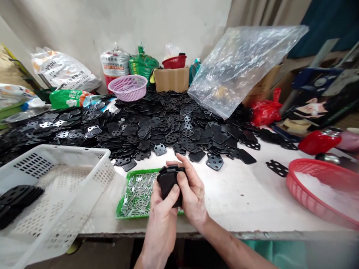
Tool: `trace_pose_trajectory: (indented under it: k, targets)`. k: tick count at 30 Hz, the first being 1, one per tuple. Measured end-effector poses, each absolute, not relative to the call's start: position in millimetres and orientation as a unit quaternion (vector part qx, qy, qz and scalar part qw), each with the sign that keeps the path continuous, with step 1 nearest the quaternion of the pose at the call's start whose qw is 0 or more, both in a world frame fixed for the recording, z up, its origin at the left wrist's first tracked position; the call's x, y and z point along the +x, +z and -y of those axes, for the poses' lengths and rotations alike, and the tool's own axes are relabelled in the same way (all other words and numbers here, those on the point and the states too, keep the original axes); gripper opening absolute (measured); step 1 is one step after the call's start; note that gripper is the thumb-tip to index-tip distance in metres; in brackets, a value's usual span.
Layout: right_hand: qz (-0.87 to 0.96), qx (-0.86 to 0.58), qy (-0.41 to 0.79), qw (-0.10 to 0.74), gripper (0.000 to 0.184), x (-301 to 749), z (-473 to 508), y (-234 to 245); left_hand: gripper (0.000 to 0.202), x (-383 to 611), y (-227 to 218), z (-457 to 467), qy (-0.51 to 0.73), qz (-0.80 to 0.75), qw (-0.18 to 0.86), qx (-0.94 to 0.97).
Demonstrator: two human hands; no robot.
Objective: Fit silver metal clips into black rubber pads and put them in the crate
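Both my hands meet over the near edge of the table around one black plastic plate point(168, 181). My left hand point(162, 214) grips it from below, thumb pressed on its face. My right hand point(190, 191) wraps its right side and top, fingers curled over the upper edge. Just under and left of the hands lies a green tray point(128, 177) filled with small silver metal pins point(138, 193). A big heap of similar black perforated plates point(155, 125) spreads across the table behind.
A white slotted basket point(55, 195) with a few black plates stands at the near left. A red basket point(327, 191) sits at right, a pink basket point(128, 87), a cardboard box point(171, 79), sacks and a clear plastic bag point(238, 64) at the back.
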State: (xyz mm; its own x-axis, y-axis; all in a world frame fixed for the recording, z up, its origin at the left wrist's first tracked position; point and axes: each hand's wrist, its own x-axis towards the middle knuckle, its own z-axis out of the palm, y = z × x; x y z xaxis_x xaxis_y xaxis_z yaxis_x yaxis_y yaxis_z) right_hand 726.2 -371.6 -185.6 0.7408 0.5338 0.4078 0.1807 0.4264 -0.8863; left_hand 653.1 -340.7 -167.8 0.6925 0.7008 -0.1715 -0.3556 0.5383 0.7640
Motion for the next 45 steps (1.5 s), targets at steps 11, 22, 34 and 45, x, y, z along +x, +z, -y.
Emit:
trace_pose_trajectory:
  k: [11,22,34,45]
  targets:
    - [0.442,-0.513,0.168,0.717,0.047,732.3,378.4,-179.7,0.052,637.2,-171.3,328.2,0.252,-0.202,0.868,0.378]
    - [0.476,-0.635,0.171,0.584,0.039,786.9,374.9,-171.5,0.040,606.6,-171.9,288.1,0.344,-0.268,0.797,0.418]
    - [0.659,-0.749,0.068,0.004,0.014,765.9,377.3,-175.2,0.026,602.1,-183.6,286.2,0.357,-0.265,0.800,0.403]
    - [0.593,-0.711,0.144,0.350,0.021,781.6,389.9,-181.8,0.014,603.4,-185.9,290.1,0.349,-0.258,0.781,0.448]
